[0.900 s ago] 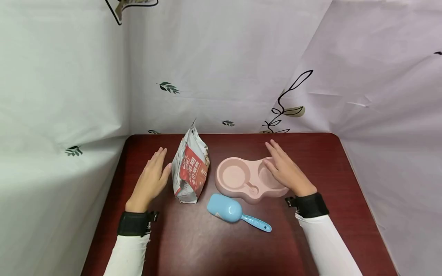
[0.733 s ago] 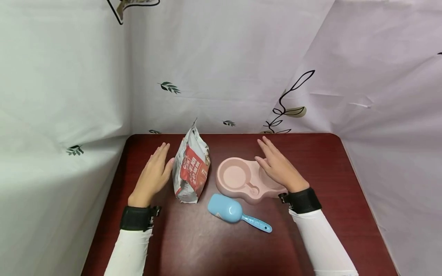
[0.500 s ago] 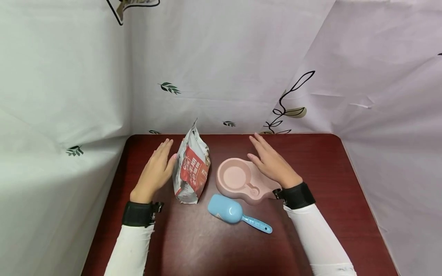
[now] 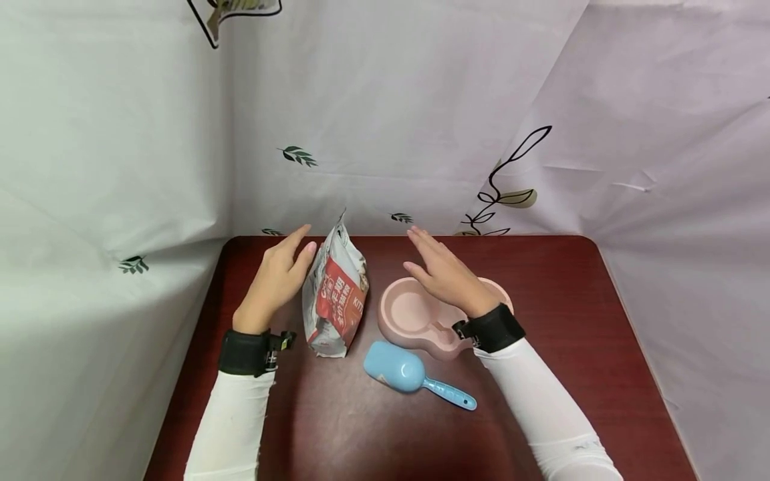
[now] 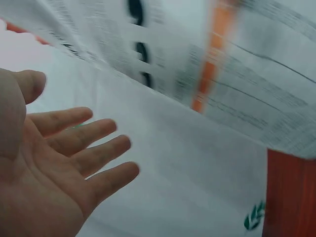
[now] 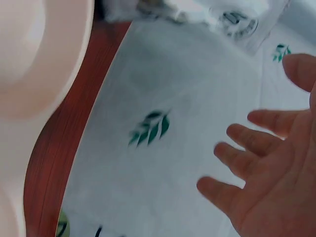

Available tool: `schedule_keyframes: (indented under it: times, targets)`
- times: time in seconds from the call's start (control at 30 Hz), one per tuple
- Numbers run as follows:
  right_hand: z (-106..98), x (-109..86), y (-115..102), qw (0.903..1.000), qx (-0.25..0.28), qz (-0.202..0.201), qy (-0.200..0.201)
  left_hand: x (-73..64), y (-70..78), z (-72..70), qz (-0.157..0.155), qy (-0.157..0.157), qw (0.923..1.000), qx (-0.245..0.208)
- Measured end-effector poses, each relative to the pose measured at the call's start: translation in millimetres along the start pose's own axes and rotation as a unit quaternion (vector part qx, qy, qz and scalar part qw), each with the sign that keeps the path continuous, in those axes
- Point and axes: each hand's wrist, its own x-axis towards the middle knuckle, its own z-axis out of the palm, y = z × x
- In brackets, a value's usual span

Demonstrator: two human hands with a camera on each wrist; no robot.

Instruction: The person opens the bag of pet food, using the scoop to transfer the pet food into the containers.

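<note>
A bag of cat food (image 4: 338,294), white with a red and orange label, stands upright on the table. My left hand (image 4: 273,277) is just left of it, fingers spread and holding nothing; in the left wrist view the bag (image 5: 197,54) looms above the fingers. Over the pink double bowl (image 4: 409,310) hovers my right hand (image 4: 448,274), its fingers extended and nothing in them. It hides part of the bowl's right half. In front of the bowl lies a blue scoop (image 4: 400,369), handle toward the lower right.
The dark red table (image 4: 577,347) has rounded far corners. A white cloth (image 4: 385,120) printed with leaves hangs behind it and along both sides.
My right hand has moved left across the bowl, toward the bag. My left hand has come forward and right, closer to the bag's upper part. The bag, bowl and scoop stay put.
</note>
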Motion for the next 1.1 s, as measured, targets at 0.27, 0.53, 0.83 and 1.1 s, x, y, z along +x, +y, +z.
schedule_keyframes:
  times: [0.27, 0.53, 0.83, 1.1]
  targets:
    - [10, 20.7, -30, 0.9986, 0.037, -0.036, -0.009, 11.5, 18.9, -8.9, -0.044, -0.032, 0.9946, -0.089]
    - [19, 37.4, -51, 0.9957, 0.072, -0.056, -0.017, 21.3, 28.6, -6.6, -0.068, -0.039, 0.9914, -0.104]
    - [26, 61.3, -65, 0.9910, 0.123, -0.050, -0.018, 39.8, 30.7, -5.0, -0.087, -0.041, 0.9913, -0.089]
    - [33, 75.6, -69, 0.9731, 0.229, -0.002, -0.025, 55.5, 29.3, 0.9, -0.084, -0.047, 0.9917, -0.086]
